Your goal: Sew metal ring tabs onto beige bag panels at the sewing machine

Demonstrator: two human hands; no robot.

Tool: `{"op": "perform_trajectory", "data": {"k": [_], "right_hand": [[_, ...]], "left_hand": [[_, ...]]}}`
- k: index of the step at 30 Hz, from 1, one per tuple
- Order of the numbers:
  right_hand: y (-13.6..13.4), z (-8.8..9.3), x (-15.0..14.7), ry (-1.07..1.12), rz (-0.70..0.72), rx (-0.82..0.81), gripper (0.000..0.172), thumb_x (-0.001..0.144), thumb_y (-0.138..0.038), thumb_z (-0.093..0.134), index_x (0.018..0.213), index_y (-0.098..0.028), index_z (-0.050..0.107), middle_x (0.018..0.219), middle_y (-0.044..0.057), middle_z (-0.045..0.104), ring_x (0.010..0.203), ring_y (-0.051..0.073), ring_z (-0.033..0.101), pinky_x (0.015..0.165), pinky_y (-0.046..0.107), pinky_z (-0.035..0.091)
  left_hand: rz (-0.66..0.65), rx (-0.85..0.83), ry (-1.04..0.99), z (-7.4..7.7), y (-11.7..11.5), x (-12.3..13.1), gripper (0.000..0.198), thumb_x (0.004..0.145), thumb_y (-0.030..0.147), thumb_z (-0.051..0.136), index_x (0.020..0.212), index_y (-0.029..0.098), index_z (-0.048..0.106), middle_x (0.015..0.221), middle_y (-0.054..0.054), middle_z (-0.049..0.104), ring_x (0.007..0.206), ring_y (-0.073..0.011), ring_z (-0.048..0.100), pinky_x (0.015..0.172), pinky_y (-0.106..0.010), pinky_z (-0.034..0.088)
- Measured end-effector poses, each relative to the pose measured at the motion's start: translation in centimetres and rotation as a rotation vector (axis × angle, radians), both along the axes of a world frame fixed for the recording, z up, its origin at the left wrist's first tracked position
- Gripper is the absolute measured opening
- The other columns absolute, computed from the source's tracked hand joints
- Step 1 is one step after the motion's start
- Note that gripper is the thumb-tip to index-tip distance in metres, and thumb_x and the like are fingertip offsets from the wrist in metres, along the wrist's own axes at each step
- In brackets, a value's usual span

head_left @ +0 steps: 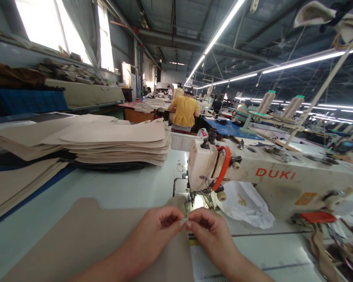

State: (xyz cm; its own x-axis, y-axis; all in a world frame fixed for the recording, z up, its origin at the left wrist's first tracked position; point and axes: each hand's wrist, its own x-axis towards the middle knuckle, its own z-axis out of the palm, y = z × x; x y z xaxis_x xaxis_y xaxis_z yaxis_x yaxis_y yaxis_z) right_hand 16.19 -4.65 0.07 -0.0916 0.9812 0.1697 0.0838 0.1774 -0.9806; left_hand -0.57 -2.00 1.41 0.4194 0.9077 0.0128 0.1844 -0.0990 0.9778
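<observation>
My left hand point(161, 225) and my right hand point(210, 229) meet fingertip to fingertip just in front of the sewing machine's needle area. Both are closed in a pinch on a small pale strip point(184, 220), too small and half hidden to name more exactly. Under my left hand and forearm a large beige fabric panel point(100, 235) lies flat, its right edge running below the fingers. The white sewing machine point(247, 168) stands right behind my hands, its lamp lighting the presser foot point(193, 199).
Stacked beige panels point(117, 137) rest at the left back of the table point(129, 184). A white bag point(247, 207) with small gold-coloured pieces lies under the machine arm. Straps and tools point(338, 239) crowd the right edge. A person in yellow point(184, 109) sits farther ahead.
</observation>
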Motion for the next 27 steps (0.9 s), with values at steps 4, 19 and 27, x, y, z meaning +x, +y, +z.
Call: {"op": "perform_trajectory", "data": {"k": [4, 19, 27], "right_hand": [[-0.1, 0.2, 0.3, -0.103, -0.008, 0.031, 0.013, 0.078, -0.031, 0.064, 0.076, -0.018, 0.067, 0.07, 0.001, 0.066, 0.064, 0.013, 0.056, 0.061, 0.023, 0.042], [0.8, -0.1, 1.1, -0.092, -0.023, -0.153, 0.018, 0.072, -0.034, 0.059, 0.07, -0.017, 0.058, 0.053, -0.004, 0.051, 0.048, 0.01, 0.045, 0.05, 0.022, 0.034], [1.3, 1.7, 1.2, -0.117, -0.031, -0.437, 0.01, 0.073, -0.011, 0.057, 0.064, -0.016, 0.055, 0.052, -0.006, 0.055, 0.042, 0.007, 0.05, 0.041, 0.017, 0.035]], "left_hand": [[-0.011, 0.039, 0.034, -0.1, -0.1, -0.1, 0.019, 0.076, 0.035, 0.058, 0.075, 0.017, 0.065, 0.071, 0.001, 0.064, 0.071, -0.016, 0.057, 0.065, -0.023, 0.043], [-0.025, 0.508, 0.775, 3.2, 0.2, -1.7, 0.041, 0.08, 0.026, 0.047, 0.12, 0.016, 0.054, 0.126, -0.012, 0.058, 0.119, -0.0259, 0.051, 0.104, -0.041, 0.036], [-0.185, 0.642, 0.808, -1.3, 0.1, -2.4, 0.058, 0.088, 0.036, 0.045, 0.14, 0.015, 0.03, 0.146, -0.013, 0.037, 0.132, -0.0241, 0.037, 0.108, -0.042, 0.033]]}}
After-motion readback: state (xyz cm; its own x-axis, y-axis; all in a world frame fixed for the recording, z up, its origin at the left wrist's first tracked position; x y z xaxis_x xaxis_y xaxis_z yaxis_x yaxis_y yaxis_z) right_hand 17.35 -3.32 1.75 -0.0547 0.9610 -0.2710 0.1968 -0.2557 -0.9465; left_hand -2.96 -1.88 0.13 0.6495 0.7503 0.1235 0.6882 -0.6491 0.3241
